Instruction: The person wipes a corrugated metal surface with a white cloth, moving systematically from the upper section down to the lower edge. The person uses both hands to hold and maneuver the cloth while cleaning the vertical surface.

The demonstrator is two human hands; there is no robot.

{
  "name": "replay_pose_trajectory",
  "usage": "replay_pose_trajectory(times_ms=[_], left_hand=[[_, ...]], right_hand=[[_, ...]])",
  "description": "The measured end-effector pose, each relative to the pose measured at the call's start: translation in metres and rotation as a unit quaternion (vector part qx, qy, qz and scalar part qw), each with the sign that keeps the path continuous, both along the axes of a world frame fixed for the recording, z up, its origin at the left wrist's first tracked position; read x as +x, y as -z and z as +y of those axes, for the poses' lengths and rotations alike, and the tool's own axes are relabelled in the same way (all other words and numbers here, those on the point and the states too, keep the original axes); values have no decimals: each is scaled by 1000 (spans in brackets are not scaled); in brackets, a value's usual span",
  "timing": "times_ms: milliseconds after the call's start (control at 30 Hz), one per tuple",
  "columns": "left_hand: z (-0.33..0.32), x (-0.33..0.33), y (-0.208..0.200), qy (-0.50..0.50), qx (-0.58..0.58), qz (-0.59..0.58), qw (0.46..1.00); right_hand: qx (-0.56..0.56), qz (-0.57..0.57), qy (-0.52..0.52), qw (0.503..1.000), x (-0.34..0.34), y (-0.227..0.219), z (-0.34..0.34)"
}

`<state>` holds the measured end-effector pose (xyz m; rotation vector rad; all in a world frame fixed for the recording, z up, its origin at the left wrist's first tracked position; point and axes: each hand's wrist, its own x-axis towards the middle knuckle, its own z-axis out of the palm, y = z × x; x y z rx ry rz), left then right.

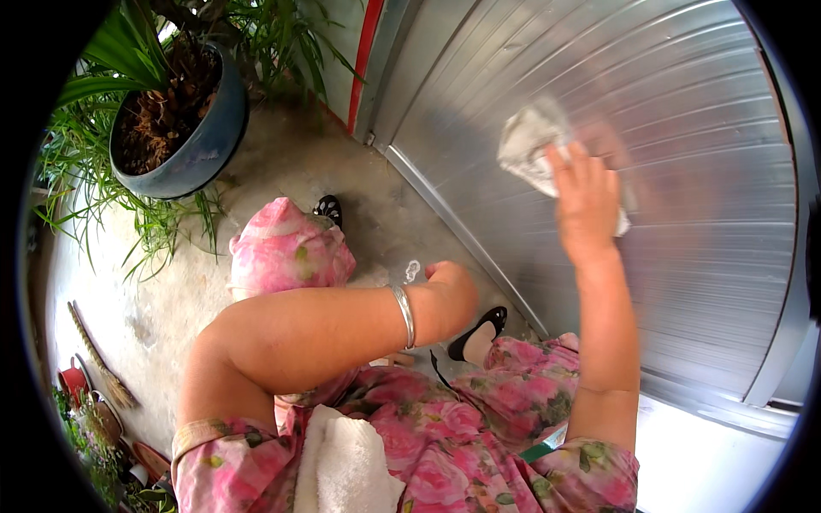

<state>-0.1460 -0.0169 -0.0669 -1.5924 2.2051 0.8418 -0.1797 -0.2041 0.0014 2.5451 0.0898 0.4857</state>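
My right hand (588, 198) presses a crumpled white cloth (532, 147) flat against a ribbed silvery metal door (684, 282). The cloth sticks out past the fingers on both sides, and its edges are slightly blurred. Across my body, my left hand (446, 301) hangs low over the floor, curled closed with the thumb on top. Its other fingers are turned away, so anything inside them is hidden. A silver bangle (404, 315) circles that wrist. A folded white towel (344, 466) lies against my pink flowered clothing.
A large blue pot (218, 128) with a leafy plant stands at the far left on the concrete floor (291, 145). A metal rail (453, 218) runs along the door's foot. A straw broom (107, 368) and more potted plants are at the left edge. Black shoes are below me.
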Motion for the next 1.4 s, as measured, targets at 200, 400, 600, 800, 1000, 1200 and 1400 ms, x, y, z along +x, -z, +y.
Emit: replay_pose_trajectory(times_ms=[200,400,600,800,1000,1200,1400], left_hand=[[9,4,-15,11,-28,42,999],[20,0,-24,10,-65,29,997],[35,-3,-12,-23,-165,13,986],[29,9,-27,-22,-122,32,992],[25,8,-26,-14,-89,72,993],[14,1,-9,-13,-60,48,997],[7,1,-4,-7,-44,27,999]], right_hand=[[-32,173,17,984,27,121,-2],[-2,242,3,970,34,218,-7],[-25,440,68,895,40,280,-4],[-11,457,77,886,43,290,2],[-1,316,77,946,47,195,7],[28,99,67,992,41,16,17],[-139,-133,100,976,16,-153,25]])
